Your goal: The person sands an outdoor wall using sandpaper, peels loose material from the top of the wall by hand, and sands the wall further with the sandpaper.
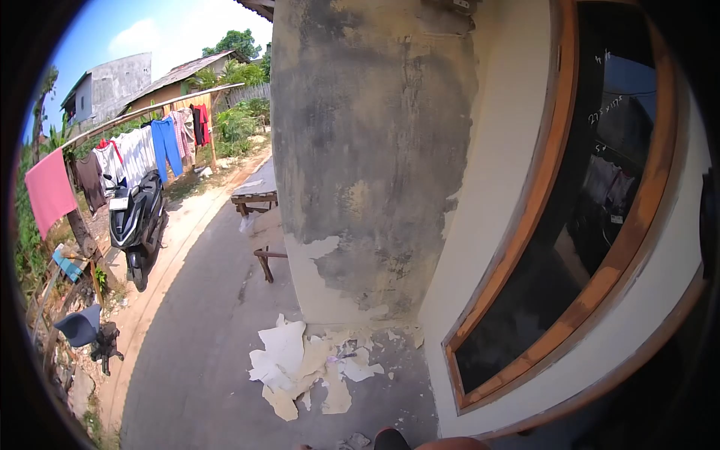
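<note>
Neither of my hands can be made out. At the bottom edge a dark rounded shape with a red rim [391, 439] and a bit of bare skin [454, 445] show, too cropped to name. In front of me stands a wall [375, 150] with its paint mostly stripped, leaving patchy grey plaster. Some cream paint [306, 262] still clings to its lower left. On the floor at its foot lies a heap of peeled paint flakes [281, 356], with a small purplish thing [343, 357] among them that is too small to name.
On the right is a wood-framed window [555, 187] with chalk-like writing on dark glass. A wooden bench [259, 187] stands left of the wall. Farther left are a parked motor scooter [136, 217], laundry on a pole [165, 146] and a blue-grey office chair [81, 328] along a dirt path.
</note>
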A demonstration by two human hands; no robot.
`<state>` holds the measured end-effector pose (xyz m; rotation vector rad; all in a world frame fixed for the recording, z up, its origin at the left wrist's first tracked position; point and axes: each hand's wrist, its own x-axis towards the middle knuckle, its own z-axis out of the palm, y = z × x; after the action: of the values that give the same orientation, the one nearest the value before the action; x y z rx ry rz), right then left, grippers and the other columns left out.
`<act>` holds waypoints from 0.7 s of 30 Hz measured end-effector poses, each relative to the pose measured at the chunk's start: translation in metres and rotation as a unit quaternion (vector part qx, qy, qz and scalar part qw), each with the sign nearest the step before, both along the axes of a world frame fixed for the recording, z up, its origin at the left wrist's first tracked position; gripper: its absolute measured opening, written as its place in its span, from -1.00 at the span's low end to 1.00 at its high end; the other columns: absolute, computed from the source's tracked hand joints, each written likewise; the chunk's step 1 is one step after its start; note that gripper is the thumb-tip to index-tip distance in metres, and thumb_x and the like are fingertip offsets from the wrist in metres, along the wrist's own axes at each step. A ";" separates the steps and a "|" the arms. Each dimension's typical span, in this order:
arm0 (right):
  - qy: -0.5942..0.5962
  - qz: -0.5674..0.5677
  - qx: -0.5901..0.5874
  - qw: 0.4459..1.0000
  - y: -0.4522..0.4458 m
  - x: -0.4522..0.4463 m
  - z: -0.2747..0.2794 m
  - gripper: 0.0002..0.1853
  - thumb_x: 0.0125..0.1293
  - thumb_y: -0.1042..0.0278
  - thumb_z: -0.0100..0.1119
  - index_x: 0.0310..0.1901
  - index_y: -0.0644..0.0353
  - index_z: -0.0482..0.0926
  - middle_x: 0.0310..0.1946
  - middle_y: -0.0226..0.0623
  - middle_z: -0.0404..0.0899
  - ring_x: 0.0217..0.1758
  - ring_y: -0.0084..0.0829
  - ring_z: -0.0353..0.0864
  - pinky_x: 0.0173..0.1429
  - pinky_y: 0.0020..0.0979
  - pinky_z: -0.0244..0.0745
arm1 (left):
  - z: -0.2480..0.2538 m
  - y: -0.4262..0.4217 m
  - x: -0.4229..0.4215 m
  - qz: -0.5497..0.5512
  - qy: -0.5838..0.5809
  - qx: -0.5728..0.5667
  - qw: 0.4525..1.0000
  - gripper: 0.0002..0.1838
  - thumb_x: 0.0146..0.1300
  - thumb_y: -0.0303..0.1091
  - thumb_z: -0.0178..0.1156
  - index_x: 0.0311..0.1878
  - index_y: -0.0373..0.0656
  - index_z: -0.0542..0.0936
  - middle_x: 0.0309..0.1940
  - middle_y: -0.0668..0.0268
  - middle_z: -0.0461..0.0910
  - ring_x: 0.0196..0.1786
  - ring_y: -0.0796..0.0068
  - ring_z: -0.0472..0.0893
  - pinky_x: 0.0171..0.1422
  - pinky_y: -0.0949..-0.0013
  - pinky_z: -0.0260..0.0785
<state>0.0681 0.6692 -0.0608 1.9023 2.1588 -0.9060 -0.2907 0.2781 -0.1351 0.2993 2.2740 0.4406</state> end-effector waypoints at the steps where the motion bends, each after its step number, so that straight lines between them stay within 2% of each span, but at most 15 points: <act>1: 0.002 0.000 -0.003 1.000 -0.004 0.006 -0.004 -0.47 0.22 -0.10 0.04 -0.21 0.32 0.64 -0.30 0.12 0.65 -0.10 0.07 0.63 0.02 -0.06 0.50 | 0.002 -0.008 0.006 0.000 -0.003 -0.005 1.000 -0.48 0.11 0.09 0.18 0.01 -0.10 0.66 0.00 0.12 0.64 0.13 0.11 0.59 0.22 0.17 0.41; 7: 0.005 0.025 -0.040 0.999 -0.031 0.058 -0.047 -0.47 0.22 -0.09 0.03 -0.22 0.33 0.64 -0.30 0.14 0.64 -0.09 0.08 0.63 0.03 -0.06 0.49 | 0.014 -0.066 0.047 0.012 -0.030 -0.041 0.999 -0.47 0.12 0.08 0.18 0.02 -0.11 0.65 0.02 0.10 0.63 0.14 0.10 0.58 0.21 0.18 0.41; 11: 0.049 0.070 -0.072 0.994 -0.050 0.123 -0.133 -0.46 0.22 -0.09 0.03 -0.22 0.34 0.64 -0.30 0.15 0.64 -0.09 0.09 0.63 0.04 -0.06 0.49 | 0.018 -0.084 0.055 0.068 -0.076 -0.089 0.991 -0.46 0.13 0.05 0.17 0.06 -0.13 0.62 0.06 0.08 0.61 0.17 0.09 0.56 0.24 0.19 0.39; 12: 0.006 0.043 -0.067 0.997 -0.064 0.082 -0.025 -0.46 0.28 -0.01 -0.11 -0.18 0.38 0.64 -0.18 0.22 0.61 0.03 0.15 0.56 0.18 -0.02 0.42 | 0.024 -0.088 0.059 0.081 -0.068 -0.057 0.993 -0.48 0.12 0.01 0.16 0.06 -0.14 0.63 0.06 0.07 0.61 0.18 0.10 0.55 0.25 0.20 0.38; 13: 0.033 0.063 -0.035 0.997 -0.062 0.071 -0.011 -0.45 0.27 -0.01 -0.10 -0.15 0.40 0.63 -0.18 0.22 0.61 0.05 0.14 0.55 0.20 -0.04 0.40 | 0.027 -0.089 0.058 0.073 -0.071 -0.058 0.993 -0.49 0.13 -0.02 0.16 0.05 -0.15 0.63 0.04 0.05 0.62 0.17 0.08 0.56 0.23 0.19 0.39; 14: 0.034 0.059 -0.031 0.997 -0.053 0.068 -0.025 -0.46 0.26 -0.01 -0.07 -0.11 0.40 0.62 -0.19 0.23 0.60 0.04 0.13 0.56 0.18 -0.04 0.41 | 0.029 -0.084 0.062 0.077 -0.039 -0.040 0.995 -0.52 0.13 -0.03 0.16 0.01 -0.16 0.64 0.00 0.04 0.63 0.14 0.08 0.58 0.20 0.19 0.41; 15: 0.065 0.044 -0.029 0.997 -0.053 0.063 -0.007 -0.48 0.27 0.01 -0.04 -0.15 0.41 0.62 -0.23 0.25 0.60 -0.01 0.14 0.58 0.13 -0.02 0.42 | 0.033 -0.082 0.068 0.103 -0.056 -0.022 0.993 -0.52 0.13 -0.03 0.15 0.00 -0.16 0.65 0.01 0.06 0.63 0.15 0.10 0.57 0.23 0.19 0.39; 16: 0.112 0.045 -0.010 0.993 -0.054 0.064 0.000 -0.52 0.29 0.03 -0.02 -0.21 0.39 0.62 -0.26 0.22 0.61 -0.06 0.14 0.59 0.08 -0.01 0.43 | 0.036 -0.079 0.077 0.096 -0.008 -0.019 0.995 -0.53 0.14 -0.03 0.14 -0.01 -0.14 0.66 0.01 0.07 0.64 0.15 0.13 0.57 0.24 0.20 0.38; 17: 0.154 0.030 -0.019 0.987 -0.051 0.069 -0.015 -0.55 0.30 0.04 -0.01 -0.26 0.35 0.63 -0.29 0.17 0.62 -0.11 0.15 0.60 0.01 -0.01 0.45 | 0.045 -0.072 0.082 0.078 -0.020 -0.019 0.997 -0.54 0.14 -0.04 0.13 0.00 -0.11 0.67 0.00 0.07 0.64 0.14 0.13 0.58 0.24 0.19 0.38; 21: 0.162 0.050 0.036 0.985 -0.074 0.120 -0.005 -0.57 0.30 0.07 0.03 -0.30 0.36 0.63 -0.33 0.16 0.62 -0.16 0.16 0.61 -0.08 -0.02 0.46 | 0.077 -0.058 0.125 0.124 0.031 0.047 0.991 -0.57 0.13 -0.09 0.16 -0.03 -0.15 0.67 -0.08 0.05 0.67 0.05 0.13 0.62 0.16 0.20 0.43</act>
<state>0.1883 0.5948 -0.0655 1.7607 2.4723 -1.2059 -0.1660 0.2201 -0.0580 0.0769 2.3660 0.6777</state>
